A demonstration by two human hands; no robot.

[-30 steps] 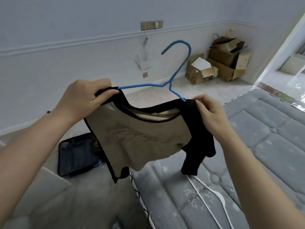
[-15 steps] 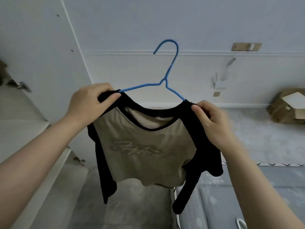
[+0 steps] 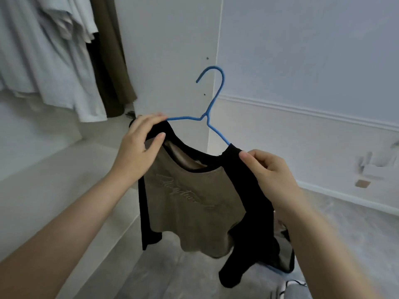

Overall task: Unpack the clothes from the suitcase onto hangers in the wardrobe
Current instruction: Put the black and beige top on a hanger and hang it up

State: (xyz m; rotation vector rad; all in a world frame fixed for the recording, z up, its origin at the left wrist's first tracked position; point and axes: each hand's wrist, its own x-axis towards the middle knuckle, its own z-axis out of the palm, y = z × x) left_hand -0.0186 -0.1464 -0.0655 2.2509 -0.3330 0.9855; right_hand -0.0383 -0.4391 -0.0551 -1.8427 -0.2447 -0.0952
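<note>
A tan short top with black sleeves and black neckline (image 3: 194, 203) is held up on a thin blue wire hanger (image 3: 208, 117). The left hand (image 3: 138, 149) is closed over the left shoulder of the top, thumb and fingers pinched on fabric and hanger arm together. The right hand (image 3: 269, 171) is closed on the right shoulder in a similar pinch; whether the wire is caught under that pinch cannot be told.

Change noted: one second ago a grey quilted mattress, cardboard boxes and a dark open suitcase were in view; half a second ago only wall and a white panel. Now the white wardrobe side panel (image 3: 172, 50) fills 12 o'clock, and hanging pale garments (image 3: 43, 50) with a brown garment (image 3: 112, 61) beside them appear at 10 to 11 o'clock. The grip on both shoulders is unchanged. It is judged that the body has been turned from suitcase to wardrobe, and that dressing of the hanger is done; hooking onto the rail remains.

Edges and room: the hook stands upright, close before the panel edge, which lies between it and the hung garments. The rail itself is not in view. A white ledge (image 3: 54, 169) runs at 8 to 9 o'clock. Free space is seen beside the brown garment, toward 11 o'clock; a move up and leftward round the panel edge is judged necessary. The right sleeve hangs low and could catch the ledge.
</note>
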